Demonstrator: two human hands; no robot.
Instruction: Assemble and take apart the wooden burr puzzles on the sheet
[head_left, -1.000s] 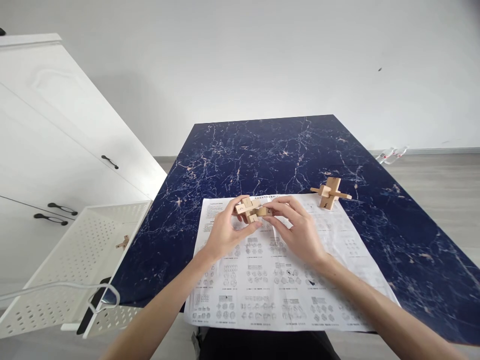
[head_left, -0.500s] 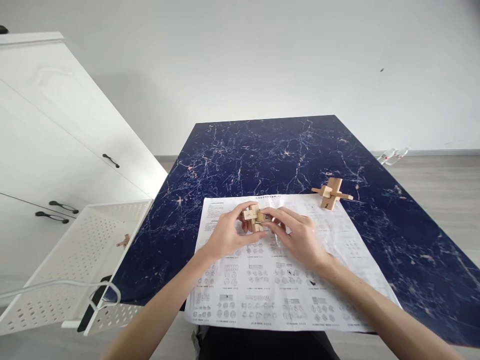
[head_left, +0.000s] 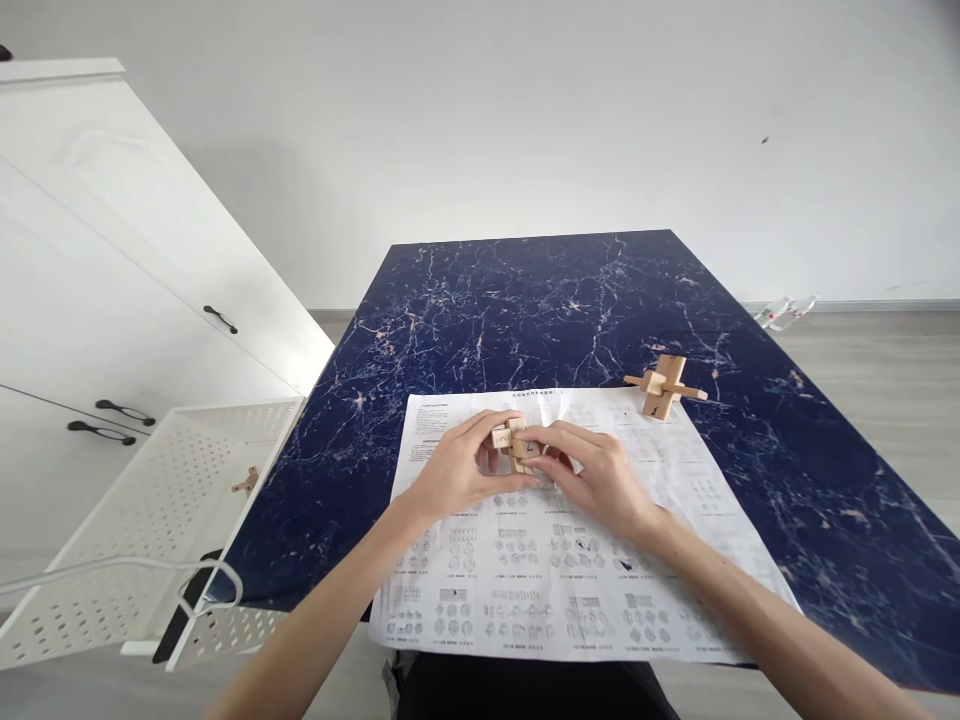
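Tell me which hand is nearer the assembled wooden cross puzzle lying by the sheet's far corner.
Right. The right hand lies left of and nearer the camera than the cross puzzle; the left hand is farther left.

Two hands over the sheet: left hand (head_left: 450,480) and right hand (head_left: 600,482), both closed on one wooden puzzle (head_left: 514,442) between them. A second, assembled wooden puzzle (head_left: 663,386) at two o'clock from the hands. One small wooden piece (head_left: 245,485) in one white perforated basket (head_left: 112,560) at nine o'clock. One printed instruction sheet (head_left: 555,570). One blue marble table (head_left: 525,300). Three black handles (head_left: 219,319) on one white cabinet (head_left: 90,250).
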